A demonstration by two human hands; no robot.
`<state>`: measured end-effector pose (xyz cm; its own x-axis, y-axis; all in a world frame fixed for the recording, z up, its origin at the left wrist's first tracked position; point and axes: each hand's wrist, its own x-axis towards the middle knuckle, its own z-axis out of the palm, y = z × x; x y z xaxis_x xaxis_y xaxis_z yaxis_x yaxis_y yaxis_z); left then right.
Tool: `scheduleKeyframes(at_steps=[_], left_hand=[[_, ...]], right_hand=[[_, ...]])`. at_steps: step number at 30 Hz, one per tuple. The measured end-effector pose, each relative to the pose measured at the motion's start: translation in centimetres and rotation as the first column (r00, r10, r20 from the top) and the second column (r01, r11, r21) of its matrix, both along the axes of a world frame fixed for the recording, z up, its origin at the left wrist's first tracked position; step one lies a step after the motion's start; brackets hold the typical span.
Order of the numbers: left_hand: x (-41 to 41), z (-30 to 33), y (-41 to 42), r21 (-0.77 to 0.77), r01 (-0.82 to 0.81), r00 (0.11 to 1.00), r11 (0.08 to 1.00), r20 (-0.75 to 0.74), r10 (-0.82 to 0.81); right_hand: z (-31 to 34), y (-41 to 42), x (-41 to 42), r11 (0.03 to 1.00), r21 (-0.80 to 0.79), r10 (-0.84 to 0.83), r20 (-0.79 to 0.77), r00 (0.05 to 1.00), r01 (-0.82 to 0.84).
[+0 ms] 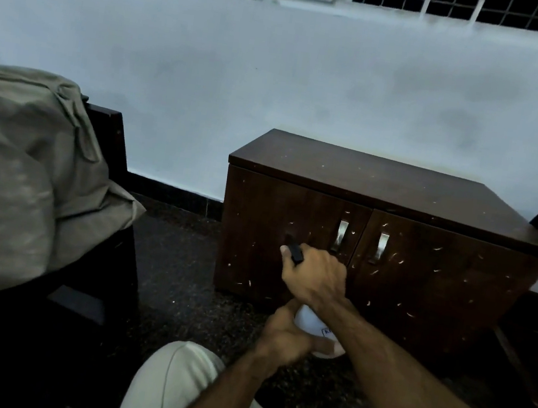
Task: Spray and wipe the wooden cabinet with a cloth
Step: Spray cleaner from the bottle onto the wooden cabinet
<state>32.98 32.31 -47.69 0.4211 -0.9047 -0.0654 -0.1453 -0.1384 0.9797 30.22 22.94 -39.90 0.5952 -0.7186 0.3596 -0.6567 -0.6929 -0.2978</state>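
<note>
Still early: you are at the spraying step, and no wiping shows yet.
The wooden cabinet (390, 241) stands against the wall, its doors flecked with pale marks; in front of its left door your right hand (314, 274) grips the black trigger head of the spray bottle (311, 324), your left hand (283, 339) clasps its white body, and no cloth is in view.
</note>
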Motion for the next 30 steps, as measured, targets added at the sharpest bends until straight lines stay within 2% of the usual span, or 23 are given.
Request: scheduleKeyframes(at_steps=[6,9,13,16,20,25,30], left_hand=[[-1.0,0.5,-0.6,0.012,0.100,0.991,0.995,0.086,-0.101],[-1.1,0.2,-1.2,0.046,0.126,0.985,0.991,0.116,-0.131],[-1.6,0.5,-1.6,0.079,0.173,0.970,0.982,0.158,-0.184],[-2.7,1.4,-2.2,0.083,0.200,0.959,0.976,0.190,-0.212],[-3.9,2.1,-2.7,0.119,0.209,0.940,0.971,0.250,-0.233],[-4.7,2.4,-3.5,0.172,0.260,0.898,0.950,0.319,-0.303],[-6.7,2.3,-4.2,0.219,0.296,0.865,0.930,0.352,-0.359]], right_hand=[[0.0,-0.8,-2.6,0.997,0.066,-0.053,0.035,0.998,0.051],[-0.1,-1.2,-4.0,0.989,0.110,-0.111,0.118,0.987,0.098],[0.1,-1.4,-5.3,0.979,0.090,-0.196,0.209,0.958,0.181],[0.3,-1.6,-6.3,0.979,0.078,-0.199,0.204,0.958,0.187],[0.1,-2.3,-8.1,0.973,0.161,-0.200,0.239,0.950,0.164],[-0.4,-3.2,-10.3,0.938,0.237,-0.319,0.295,0.901,0.254],[-0.9,-3.6,-11.9,0.926,0.214,-0.361,0.252,0.898,0.312]])
